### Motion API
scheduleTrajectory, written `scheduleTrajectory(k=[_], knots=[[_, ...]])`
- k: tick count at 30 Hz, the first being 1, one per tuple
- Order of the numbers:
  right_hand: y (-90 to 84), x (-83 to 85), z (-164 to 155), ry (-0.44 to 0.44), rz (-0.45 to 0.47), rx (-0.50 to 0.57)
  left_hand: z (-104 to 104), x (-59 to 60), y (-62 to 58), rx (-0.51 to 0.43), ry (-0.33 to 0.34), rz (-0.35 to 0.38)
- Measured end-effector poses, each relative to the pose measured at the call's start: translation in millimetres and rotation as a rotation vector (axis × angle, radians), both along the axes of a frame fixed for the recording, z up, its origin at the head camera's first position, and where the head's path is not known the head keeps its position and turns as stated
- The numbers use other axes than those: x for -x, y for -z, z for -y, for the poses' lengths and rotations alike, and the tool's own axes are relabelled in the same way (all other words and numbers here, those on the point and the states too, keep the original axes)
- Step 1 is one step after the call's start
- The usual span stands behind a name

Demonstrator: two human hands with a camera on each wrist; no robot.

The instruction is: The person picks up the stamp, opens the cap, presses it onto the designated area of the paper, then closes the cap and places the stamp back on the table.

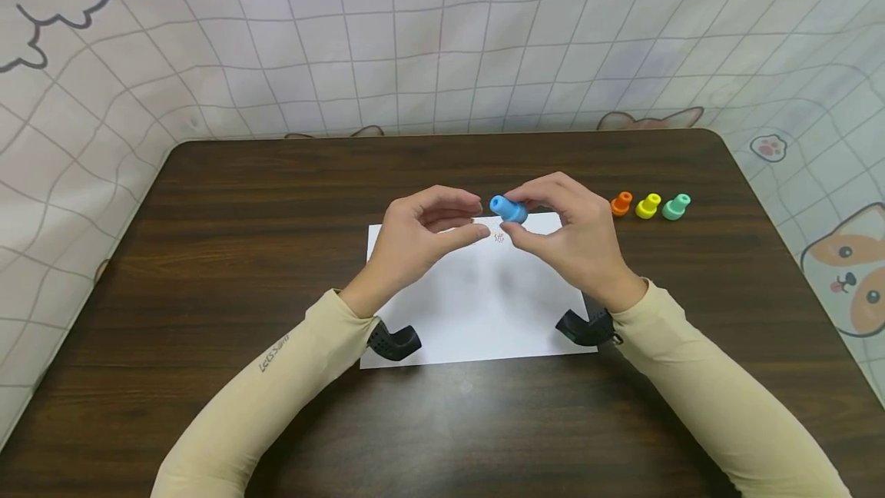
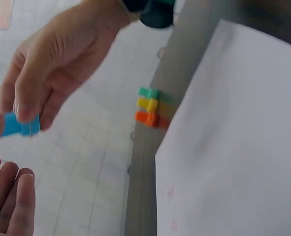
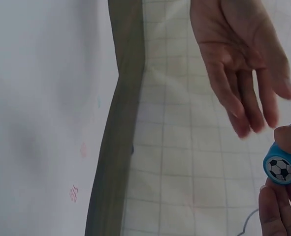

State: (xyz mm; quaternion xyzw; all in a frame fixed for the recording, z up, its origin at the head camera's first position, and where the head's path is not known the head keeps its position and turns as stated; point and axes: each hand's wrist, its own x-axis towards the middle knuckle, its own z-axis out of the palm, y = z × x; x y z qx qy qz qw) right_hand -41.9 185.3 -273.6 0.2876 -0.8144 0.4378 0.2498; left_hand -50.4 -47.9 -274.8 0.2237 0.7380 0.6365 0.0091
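My right hand (image 1: 560,229) pinches a small blue stamp (image 1: 509,210) above the far edge of a white sheet of paper (image 1: 484,306). In the right wrist view the blue stamp (image 3: 281,168) shows a football design on its round face. My left hand (image 1: 432,233) hovers just left of the stamp, fingers relaxed and holding nothing; its fingers (image 3: 243,83) are straight in the right wrist view. In the left wrist view the blue stamp (image 2: 20,125) sits between the right hand's fingertips. Faint stamp marks (image 1: 499,237) show on the paper.
Three more stamps stand in a row at the right of the dark wooden table (image 1: 242,214): orange (image 1: 621,204), yellow (image 1: 648,206) and green (image 1: 676,207). A checked cartoon cloth (image 1: 415,37) hangs behind and around the table.
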Motion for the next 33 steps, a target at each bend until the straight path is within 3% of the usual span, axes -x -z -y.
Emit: scheduleTrajectory(k=[3,8,16,23,33], knots=[[-1.0,2.6,-8.9,-0.008,0.013,0.055,10.5,2.6,1.9,0.146,-0.028,-0.093],[-3.3,7.3,-29.3,-0.022,0.067,0.178,34.9,4.2,5.1,0.483,-0.053,-0.248],[-6.6,11.0,-78.3,0.106,0.136,0.29,74.5,-0.7,9.6,0.874,0.048,-0.276],[-2.0,9.3,-125.3,0.272,0.194,0.325,94.8,-14.8,21.1,1.026,0.129,-0.379],[17.6,5.1,-176.8,0.25,0.238,0.722,103.2,-38.8,34.9,1.136,0.21,-0.427]])
